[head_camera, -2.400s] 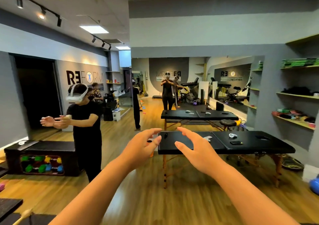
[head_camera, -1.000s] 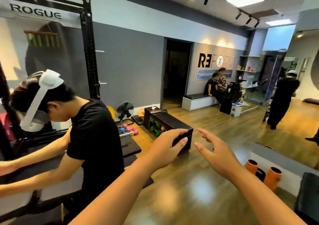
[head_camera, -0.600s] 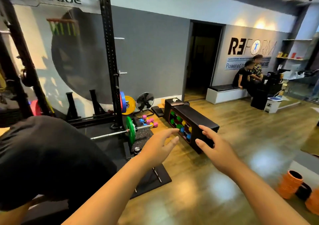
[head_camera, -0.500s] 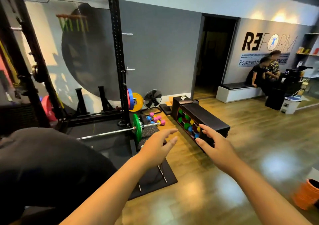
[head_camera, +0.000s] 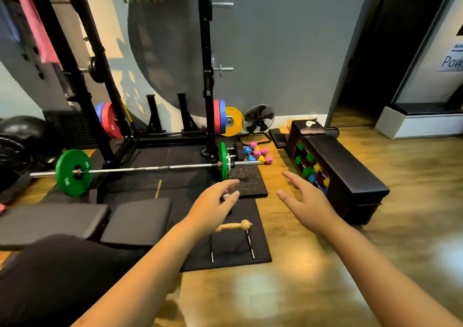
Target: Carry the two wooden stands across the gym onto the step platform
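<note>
Stand [head_camera: 234, 229] sits just below left grip [head_camera: 213, 208]; both grips empty.

The wooden floor [head_camera: 313, 289] carries a black rubber mat [head_camera: 240, 226] in the near middle, with 1 wooden-handled stand [head_camera: 234, 236] upright on it. A speckled mat [head_camera: 248, 181] lies just beyond. Far left rests a barbell [head_camera: 140, 168] with 2 green plates; to the right, a black storage bench [head_camera: 348, 173]; between them, small coloured dumbbells [head_camera: 258, 152].
</note>
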Tool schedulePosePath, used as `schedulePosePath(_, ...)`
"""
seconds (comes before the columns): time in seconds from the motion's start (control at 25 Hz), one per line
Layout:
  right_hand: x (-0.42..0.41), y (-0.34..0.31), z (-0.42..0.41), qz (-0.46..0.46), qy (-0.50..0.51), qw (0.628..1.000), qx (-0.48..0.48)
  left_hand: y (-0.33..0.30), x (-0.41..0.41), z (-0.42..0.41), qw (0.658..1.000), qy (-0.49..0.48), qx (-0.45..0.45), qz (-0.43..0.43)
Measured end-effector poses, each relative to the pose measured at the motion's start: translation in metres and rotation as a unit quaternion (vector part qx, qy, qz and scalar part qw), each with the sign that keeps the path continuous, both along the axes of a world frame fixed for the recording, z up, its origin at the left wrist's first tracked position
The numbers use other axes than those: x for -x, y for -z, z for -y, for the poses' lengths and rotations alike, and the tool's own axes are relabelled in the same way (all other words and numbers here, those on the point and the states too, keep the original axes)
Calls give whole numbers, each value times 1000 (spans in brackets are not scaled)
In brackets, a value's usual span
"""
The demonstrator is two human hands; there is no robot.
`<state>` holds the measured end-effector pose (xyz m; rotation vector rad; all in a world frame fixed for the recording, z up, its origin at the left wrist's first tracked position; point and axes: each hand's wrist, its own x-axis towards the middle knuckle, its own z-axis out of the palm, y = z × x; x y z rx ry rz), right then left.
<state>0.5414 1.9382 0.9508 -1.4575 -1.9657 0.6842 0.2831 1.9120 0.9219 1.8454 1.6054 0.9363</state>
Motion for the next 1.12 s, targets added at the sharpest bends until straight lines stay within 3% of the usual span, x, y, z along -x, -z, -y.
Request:
schedulePosePath(0.32, 11, 101, -178, -6, -36, 996, 87, 98, 7, -152, 997, -44, 69, 6)
schedulePosePath(0.72, 48, 200, -379, -21, -47, 980, 193, 159, 52, -360, 993, -41, 109, -27)
schedulePosePath(1.12, 78, 351, -519, 25, -107, 957, 268, 315, 64, -481, 979, -50, 194, -34)
